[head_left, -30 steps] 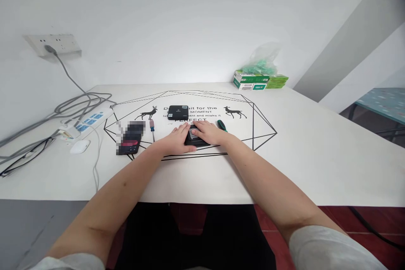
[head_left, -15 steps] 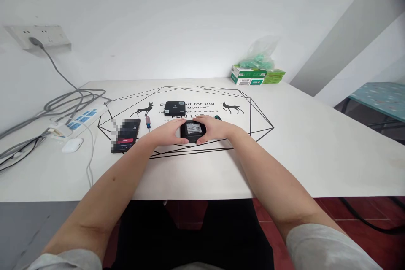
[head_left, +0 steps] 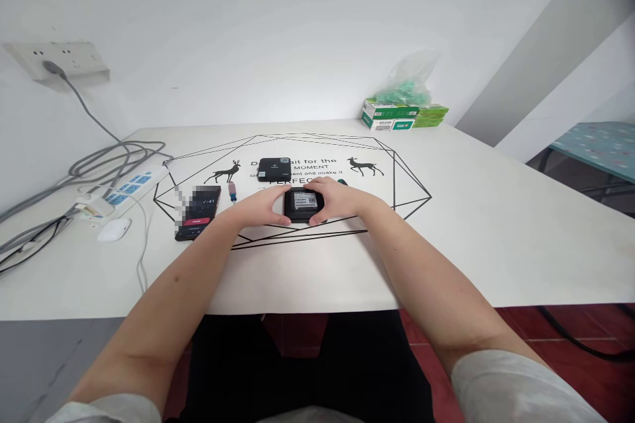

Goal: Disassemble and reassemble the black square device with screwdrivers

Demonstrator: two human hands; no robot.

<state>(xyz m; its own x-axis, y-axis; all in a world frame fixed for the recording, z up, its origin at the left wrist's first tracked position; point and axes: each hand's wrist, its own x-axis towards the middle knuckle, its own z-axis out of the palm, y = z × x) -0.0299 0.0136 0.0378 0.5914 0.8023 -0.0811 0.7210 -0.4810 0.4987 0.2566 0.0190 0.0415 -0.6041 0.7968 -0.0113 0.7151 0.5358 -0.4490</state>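
A small square black device with a white printed label (head_left: 300, 211) lies on the table between my hands. My left hand (head_left: 265, 206) grips its left side, thumb at the near corner and fingers at the far edge. On the other side, my right hand (head_left: 335, 199) is closed round the right edge in the same way. Just beyond sits a flat black cover (head_left: 274, 170) with a sticker at its corner. A screwdriver with a pinkish handle (head_left: 232, 191) lies left of my left hand. Something dark green (head_left: 342, 182) peeks out behind my right hand, mostly hidden.
A phone (head_left: 201, 211) with a lit screen lies at the left, beside a white earbud case (head_left: 114, 229). A power strip (head_left: 129, 190) and tangled grey cables (head_left: 106, 157) fill the table's left side. Green and white boxes (head_left: 389, 112) with a plastic bag (head_left: 409, 82) stand against the wall.
Both hands keep their hold on the black device, with only slight finger shifts. The view has tilted a little.
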